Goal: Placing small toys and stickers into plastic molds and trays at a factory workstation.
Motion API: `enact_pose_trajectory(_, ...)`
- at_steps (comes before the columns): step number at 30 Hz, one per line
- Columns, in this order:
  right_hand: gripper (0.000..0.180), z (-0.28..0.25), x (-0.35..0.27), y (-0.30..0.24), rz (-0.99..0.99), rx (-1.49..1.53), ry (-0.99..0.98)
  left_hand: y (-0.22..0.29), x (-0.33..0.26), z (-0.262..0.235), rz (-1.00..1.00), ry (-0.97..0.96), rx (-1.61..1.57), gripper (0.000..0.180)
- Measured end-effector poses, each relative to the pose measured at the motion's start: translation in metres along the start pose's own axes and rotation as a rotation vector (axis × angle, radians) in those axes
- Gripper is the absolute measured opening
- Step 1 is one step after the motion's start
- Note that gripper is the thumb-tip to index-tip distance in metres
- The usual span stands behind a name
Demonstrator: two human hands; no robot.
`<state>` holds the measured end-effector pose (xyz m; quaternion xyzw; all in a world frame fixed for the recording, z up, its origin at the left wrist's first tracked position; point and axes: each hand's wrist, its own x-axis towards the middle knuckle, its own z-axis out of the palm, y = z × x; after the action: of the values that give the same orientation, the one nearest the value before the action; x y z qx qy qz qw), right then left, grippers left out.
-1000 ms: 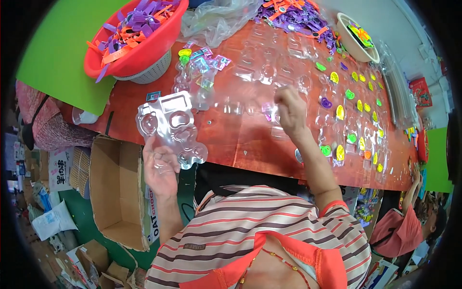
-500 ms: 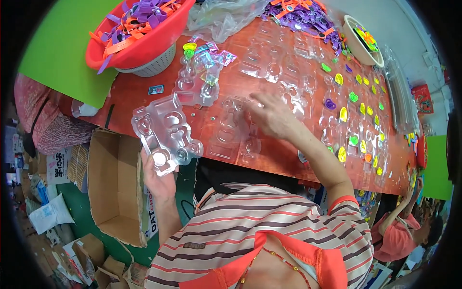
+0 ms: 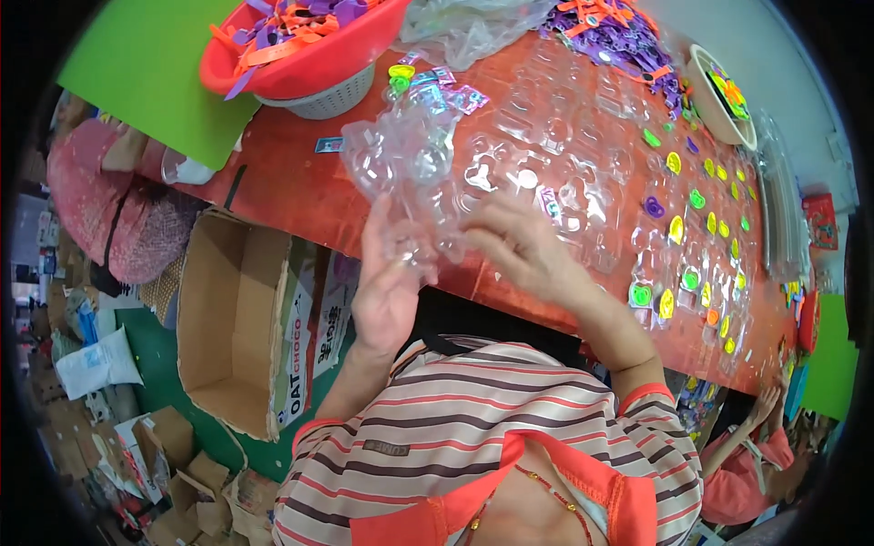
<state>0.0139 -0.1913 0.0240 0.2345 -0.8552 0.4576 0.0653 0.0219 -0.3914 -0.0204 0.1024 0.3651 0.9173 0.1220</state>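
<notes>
Left hand grasps clear blister tray by near end; right hand just right, fingers curled, contact unclear.

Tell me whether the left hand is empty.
No, the left hand holds a clear moulded plastic tray by its near end.
</notes>
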Motion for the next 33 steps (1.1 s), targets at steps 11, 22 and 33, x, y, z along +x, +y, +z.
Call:
enact_pose_trajectory(11, 0.018, 0.015, -0.013, 0.012, 0.271, 0.537, 0.062, -0.031, 0.028, 0.014, -0.009, -0.206, 0.526, 0.081)
enact_pose_trajectory(22, 0.02, 0.007, -0.023, 0.013, 0.18, 0.598, 0.0, -0.02, 0.032, 0.008, -0.227, -0.29, 0.148, 0.072)
enact_pose_trajectory(33, 0.013, 0.017, -0.032, 0.02, 0.011, 0.14, 0.149, -0.036, 0.029, 0.024, -0.152, -0.213, 0.476, 0.071)
